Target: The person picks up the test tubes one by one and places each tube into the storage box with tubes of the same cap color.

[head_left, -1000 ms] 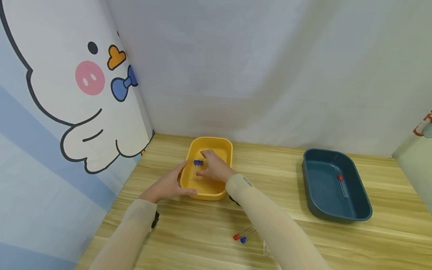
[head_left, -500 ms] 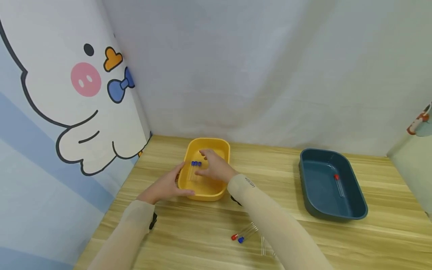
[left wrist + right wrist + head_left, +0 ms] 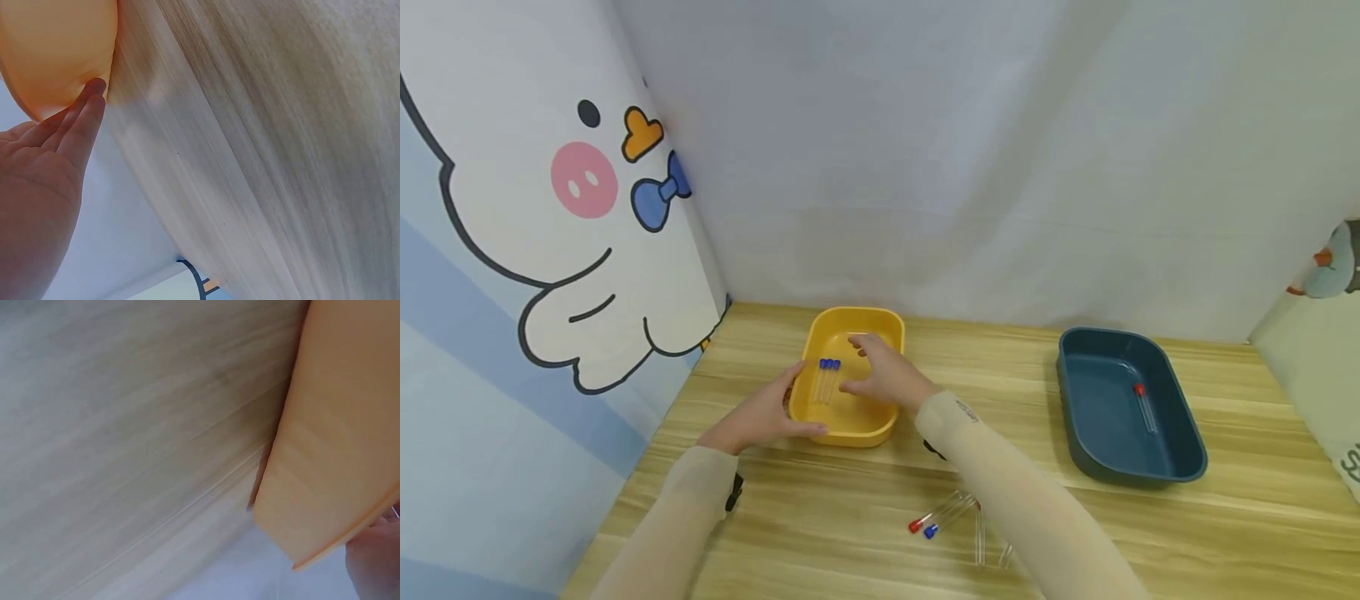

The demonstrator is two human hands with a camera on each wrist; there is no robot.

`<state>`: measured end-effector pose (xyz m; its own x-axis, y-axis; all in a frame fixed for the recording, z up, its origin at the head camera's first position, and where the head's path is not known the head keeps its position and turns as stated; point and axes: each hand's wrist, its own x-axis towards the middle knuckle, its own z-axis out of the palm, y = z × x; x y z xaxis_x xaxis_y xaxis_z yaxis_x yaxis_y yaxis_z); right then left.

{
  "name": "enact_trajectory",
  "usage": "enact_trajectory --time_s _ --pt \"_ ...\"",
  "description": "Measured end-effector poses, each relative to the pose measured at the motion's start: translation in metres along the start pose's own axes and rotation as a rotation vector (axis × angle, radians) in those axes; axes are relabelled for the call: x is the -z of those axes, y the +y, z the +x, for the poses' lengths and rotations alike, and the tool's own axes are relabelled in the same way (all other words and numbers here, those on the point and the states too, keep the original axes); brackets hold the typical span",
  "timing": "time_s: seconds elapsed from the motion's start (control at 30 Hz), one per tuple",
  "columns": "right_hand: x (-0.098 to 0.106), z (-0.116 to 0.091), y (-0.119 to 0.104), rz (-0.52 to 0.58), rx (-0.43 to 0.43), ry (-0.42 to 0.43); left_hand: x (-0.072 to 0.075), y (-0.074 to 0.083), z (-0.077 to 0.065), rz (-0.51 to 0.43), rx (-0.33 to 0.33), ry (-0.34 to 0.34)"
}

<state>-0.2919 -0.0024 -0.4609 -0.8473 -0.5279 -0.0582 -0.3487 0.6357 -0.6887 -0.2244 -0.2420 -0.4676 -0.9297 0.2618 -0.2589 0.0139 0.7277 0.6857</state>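
My left hand [image 3: 766, 414] lies along the left side of the yellow bin [image 3: 852, 434], its thumb by the near rim. In the left wrist view, straight fingers [image 3: 94, 109] rest against the bin's outer wall. Three clear test tubes with blue caps [image 3: 830, 364] lie side by side in the bin. Just right of them my right hand [image 3: 887, 375] reaches over the bin, thumb and fingers spread apart, with nothing visible between them. The right wrist view shows mostly the bin's wall [image 3: 337, 437], with part of the hand past its rim and a small red bit at the edge.
On the wooden table [image 3: 820, 533], a red-capped tube [image 3: 914, 526], a blue-capped tube [image 3: 931, 531] and further tubes lie partly under my right forearm. A dark blue bin [image 3: 1075, 442] at the right holds one red-capped tube [image 3: 1141, 392]. A pale curtain hangs behind.
My right hand has drawn slightly right, away from the blue-capped tubes, which show more fully. My left hand keeps its place on the yellow bin. The head view has shifted a little.
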Motion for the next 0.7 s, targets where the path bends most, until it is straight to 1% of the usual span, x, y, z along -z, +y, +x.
enact_trajectory --time_s 0.33,0.47,0.7 --pt "0.012 -0.015 0.002 -0.016 0.004 0.003 0.000 0.000 0.003 0.002 0.014 0.000" --pt "0.016 -0.019 0.005 -0.007 0.004 0.008 0.000 0.002 0.002 0.000 0.022 -0.005" --pt "0.022 -0.026 0.011 -0.027 0.011 0.027 0.001 0.002 0.001 0.000 0.027 -0.013"
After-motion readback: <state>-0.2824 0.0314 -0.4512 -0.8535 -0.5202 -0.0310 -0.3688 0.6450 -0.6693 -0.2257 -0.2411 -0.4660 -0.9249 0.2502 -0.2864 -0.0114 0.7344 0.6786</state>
